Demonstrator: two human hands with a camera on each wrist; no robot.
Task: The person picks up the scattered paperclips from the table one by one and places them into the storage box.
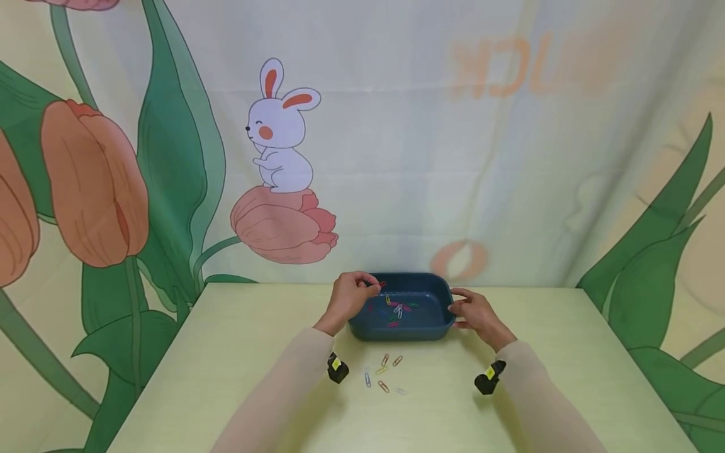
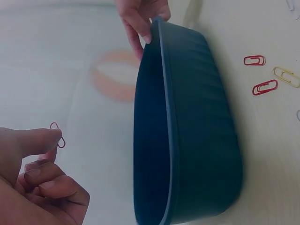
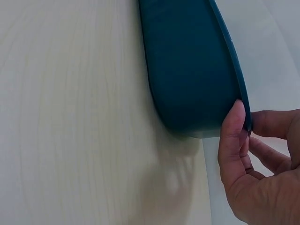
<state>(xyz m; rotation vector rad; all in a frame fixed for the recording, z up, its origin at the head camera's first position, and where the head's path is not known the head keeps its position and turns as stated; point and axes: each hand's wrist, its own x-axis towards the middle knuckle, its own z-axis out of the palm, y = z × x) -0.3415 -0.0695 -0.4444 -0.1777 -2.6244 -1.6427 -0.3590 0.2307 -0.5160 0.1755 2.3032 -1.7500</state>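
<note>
A dark blue plastic bin (image 1: pixel 403 333) stands near the far edge of the table, with several coloured paper clips (image 1: pixel 399 311) on its floor. My left hand (image 1: pixel 347 298) is over the bin's left end. Between thumb and forefinger it pinches a red paper clip (image 2: pixel 62 141), held above the rim in the left wrist view. At the right end, my right hand (image 1: pixel 480 316) grips the bin's rim, its thumb (image 3: pixel 272 123) on one side of the wall and a finger on the other.
In front of the bin, loose paper clips lie on the pale wooden table (image 1: pixel 255 365): red ones (image 1: pixel 383 386), a yellow one (image 1: pixel 381 370), a blue one (image 1: pixel 367 379) and a white one (image 1: pixel 401 391). A printed curtain (image 1: pixel 385 157) hangs right behind the table.
</note>
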